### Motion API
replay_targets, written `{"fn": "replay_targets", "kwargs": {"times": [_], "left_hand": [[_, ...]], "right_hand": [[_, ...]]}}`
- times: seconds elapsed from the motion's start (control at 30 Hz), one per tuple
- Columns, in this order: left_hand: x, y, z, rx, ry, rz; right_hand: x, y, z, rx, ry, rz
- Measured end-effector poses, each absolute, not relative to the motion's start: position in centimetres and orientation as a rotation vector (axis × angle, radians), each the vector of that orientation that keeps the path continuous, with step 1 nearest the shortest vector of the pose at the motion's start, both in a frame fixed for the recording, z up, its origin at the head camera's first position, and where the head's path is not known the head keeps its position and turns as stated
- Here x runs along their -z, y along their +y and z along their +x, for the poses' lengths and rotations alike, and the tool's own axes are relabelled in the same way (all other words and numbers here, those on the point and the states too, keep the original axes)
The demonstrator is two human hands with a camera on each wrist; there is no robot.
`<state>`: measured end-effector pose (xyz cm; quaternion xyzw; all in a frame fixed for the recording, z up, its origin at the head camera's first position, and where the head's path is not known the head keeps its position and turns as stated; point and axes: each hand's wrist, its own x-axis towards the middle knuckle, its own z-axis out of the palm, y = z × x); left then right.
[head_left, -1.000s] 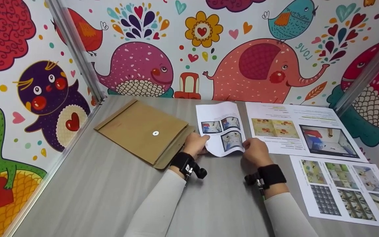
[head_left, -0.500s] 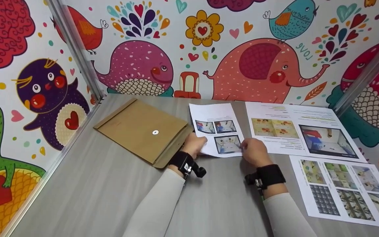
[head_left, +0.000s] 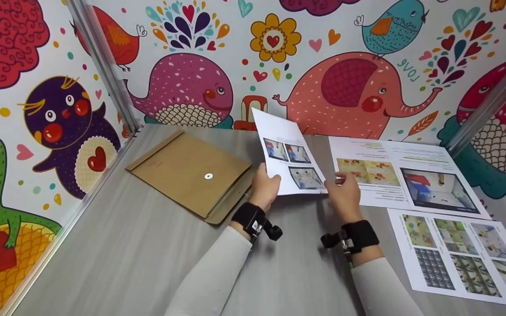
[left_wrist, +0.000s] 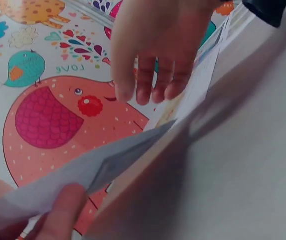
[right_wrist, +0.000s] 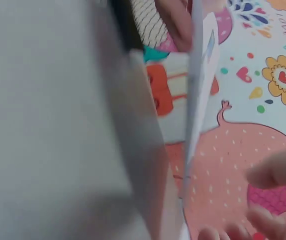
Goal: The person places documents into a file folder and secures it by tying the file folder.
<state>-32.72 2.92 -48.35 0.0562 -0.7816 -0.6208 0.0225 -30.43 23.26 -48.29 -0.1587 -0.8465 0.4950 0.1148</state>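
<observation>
My left hand (head_left: pixel 265 188) holds a printed sheet of paper (head_left: pixel 294 151) at its near left corner, thumb on top. The sheet carries several small pictures; it is tilted, its far end raised off the table. In the left wrist view the thumb and fingers pinch the paper (left_wrist: pixel 93 167). My right hand (head_left: pixel 343 199) is beside the sheet's near right corner. Both wrist views show a gap between the right hand (left_wrist: pixel 158 37) and the paper, with its fingers (right_wrist: pixel 278 170) loosely bent and nothing between them.
Left of the sheet lies a brown kraft envelope (head_left: pixel 182 169), its flap side toward my left hand. To the right lie several printed sheets, among them one with yellow pictures (head_left: pixel 367 171) and a picture sheet (head_left: pixel 455 254). Patterned walls (head_left: pixel 262 79) enclose the grey table (head_left: pixel 147 263).
The sheet has flattened from a curl, then risen and tilted up off the table in my left hand. My right hand has let go of its near right corner.
</observation>
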Motion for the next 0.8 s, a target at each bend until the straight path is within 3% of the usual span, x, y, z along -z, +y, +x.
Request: {"fn": "replay_targets", "kwargs": {"times": [0.2,0.33,0.5,0.8], "left_hand": [[47.3,4.1,-31.7,1.970,-2.243,0.189],[47.0,5.5,-30.9,1.962,-2.196,0.198],[47.2,7.0,-29.9,1.945,-2.225,0.153],[47.8,8.0,-29.6,1.951,-2.274,0.083]], "right_hand": [[47.9,22.4,-30.4,-2.374,-1.842,-0.745],[48.1,22.0,-30.3,-2.788,-1.546,-0.712],[48.4,21.7,-30.4,-2.779,-1.566,-0.495],[48.6,22.5,-30.8,-2.527,-1.711,-0.396]]}}
